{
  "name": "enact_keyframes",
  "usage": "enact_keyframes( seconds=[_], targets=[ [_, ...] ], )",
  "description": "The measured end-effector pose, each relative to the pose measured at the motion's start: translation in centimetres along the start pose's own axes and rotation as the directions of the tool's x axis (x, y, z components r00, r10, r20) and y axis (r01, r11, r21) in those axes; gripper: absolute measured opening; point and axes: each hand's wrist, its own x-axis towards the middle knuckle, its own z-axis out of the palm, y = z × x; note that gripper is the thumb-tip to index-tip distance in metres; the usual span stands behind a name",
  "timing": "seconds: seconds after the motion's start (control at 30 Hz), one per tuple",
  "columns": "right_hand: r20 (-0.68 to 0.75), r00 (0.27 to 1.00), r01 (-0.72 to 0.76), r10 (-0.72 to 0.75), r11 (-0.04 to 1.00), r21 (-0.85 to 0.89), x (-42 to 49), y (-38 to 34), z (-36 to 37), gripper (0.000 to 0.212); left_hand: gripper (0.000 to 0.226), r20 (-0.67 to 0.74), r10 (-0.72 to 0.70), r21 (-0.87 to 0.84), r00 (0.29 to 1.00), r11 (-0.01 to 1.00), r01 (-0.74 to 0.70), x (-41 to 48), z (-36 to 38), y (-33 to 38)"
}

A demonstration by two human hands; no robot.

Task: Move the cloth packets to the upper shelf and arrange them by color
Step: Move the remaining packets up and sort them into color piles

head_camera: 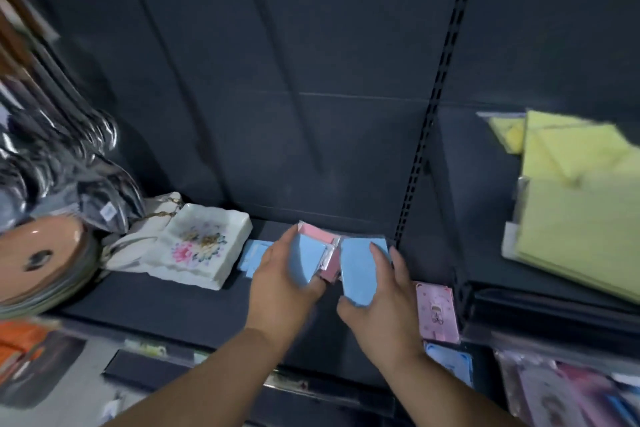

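My left hand (pixel 282 282) grips a light blue cloth packet (pixel 308 260) over the dark shelf (pixel 166 308). My right hand (pixel 384 305) holds a second light blue cloth packet (pixel 358 269) just to its right. A pink packet (pixel 317 231) shows behind the left one, and a darker pink piece (pixel 330 269) sits between the two blue ones. Another light blue packet (pixel 252 256) lies flat on the shelf left of my hands. A pink packet (pixel 437 310) lies at the shelf's right end. The view is blurred.
A white floral dish (pixel 201 246) and stacked plates (pixel 41 267) fill the shelf's left side. Yellow cloth packets (pixel 578 211) are piled on the right-hand shelf. More pink and blue packets (pixel 554 392) lie on the lower shelf at the bottom right. A slotted upright (pixel 429 128) divides the bays.
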Motion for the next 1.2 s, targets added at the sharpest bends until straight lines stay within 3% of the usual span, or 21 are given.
enact_keyframes(
  seconds=[0.47,0.6,0.93,1.2],
  targets=[
    [-0.187,0.982,0.071,-0.035,0.979,0.192,-9.6,-12.0,-3.3,0.092,0.078,-0.043,0.246,-0.103,0.968,0.963,-0.249,-6.1,-13.1,5.0],
    [-0.233,0.972,0.050,0.004,0.973,0.226,-12.1,-13.5,-6.3,0.096,0.081,-0.017,0.297,-0.232,0.955,0.928,-0.293,-7.6,-14.0,7.4],
    [-0.455,0.888,0.014,0.066,0.985,0.170,-18.6,-10.5,-17.6,0.090,0.078,0.077,0.436,-0.362,0.896,0.850,-0.383,-13.7,-10.1,17.0],
    [-0.594,0.794,-0.064,0.128,0.990,0.126,-25.0,-1.6,-30.1,0.088,0.082,0.156,0.558,-0.425,0.815,0.783,-0.454,-21.7,0.0,26.6]
  ],
)
